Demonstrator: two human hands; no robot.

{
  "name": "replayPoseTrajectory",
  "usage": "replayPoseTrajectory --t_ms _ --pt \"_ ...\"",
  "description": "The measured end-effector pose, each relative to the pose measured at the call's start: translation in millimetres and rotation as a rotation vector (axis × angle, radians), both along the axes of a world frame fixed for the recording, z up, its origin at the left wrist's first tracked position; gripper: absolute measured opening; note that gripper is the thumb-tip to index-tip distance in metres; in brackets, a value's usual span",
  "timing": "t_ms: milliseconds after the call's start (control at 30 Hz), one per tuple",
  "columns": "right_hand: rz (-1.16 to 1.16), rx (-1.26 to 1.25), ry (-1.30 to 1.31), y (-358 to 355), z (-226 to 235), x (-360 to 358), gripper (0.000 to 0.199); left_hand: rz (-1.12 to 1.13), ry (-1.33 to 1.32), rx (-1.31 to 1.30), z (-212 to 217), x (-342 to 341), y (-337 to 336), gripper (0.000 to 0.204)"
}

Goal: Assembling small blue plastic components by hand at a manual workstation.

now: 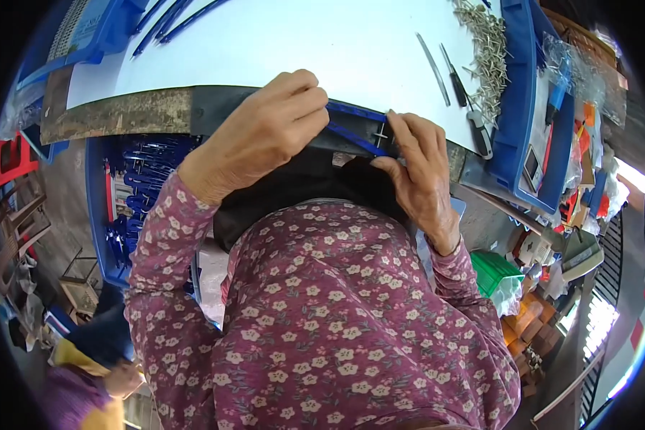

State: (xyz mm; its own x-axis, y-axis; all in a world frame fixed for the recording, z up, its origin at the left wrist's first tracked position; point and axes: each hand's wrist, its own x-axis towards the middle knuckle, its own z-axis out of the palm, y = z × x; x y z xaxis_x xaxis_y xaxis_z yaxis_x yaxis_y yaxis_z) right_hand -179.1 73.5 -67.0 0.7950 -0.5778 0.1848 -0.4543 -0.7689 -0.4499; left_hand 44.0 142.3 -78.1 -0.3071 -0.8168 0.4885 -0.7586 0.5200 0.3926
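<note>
Between my hands, at the table's front edge, lies a slim blue V-shaped part (357,138) made of two narrow bars. A small silvery pin (381,135) crosses it near its right end. My right hand (424,172) grips that end, with the thumb below and the fingers above. My left hand (283,115) is closed, fingers curled in a pinch, at the left end of the bars. What its fingertips hold is hidden behind the hand. Several long blue rods (172,25) lie on the white tabletop (287,46) at the far left.
A heap of metal rivets (489,57) lies at the right, near a metal strip (433,68), a black-handled screwdriver (455,82) and a grey-handled tool (480,136). Blue trays (512,143) flank the table. Below left stands a bin of blue parts (147,190); another person (86,380) is behind it.
</note>
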Motion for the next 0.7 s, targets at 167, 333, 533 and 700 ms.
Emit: replayPoseTrajectory --t_ms 167,333,533,700 --pt "0.116 0.004 -0.06 0.2 -2.3 42.6 0.054 0.176 -0.017 0.078 6.2 36.1 26.7 0.013" --pt "0.327 0.036 -0.263 12.4 -19.8 120.1 0.045 0.412 -0.062 0.186 19.9 88.5 82.0 0.021" --pt "0.236 0.066 -0.115 4.6 1.8 60.1 0.048 0.299 -0.018 0.107 19.0 43.7 53.2 0.017" --pt "0.046 0.026 -0.025 -4.8 5.1 2.9 0.054 0.088 0.016 -0.007 2.0 1.3 1.1 0.008"
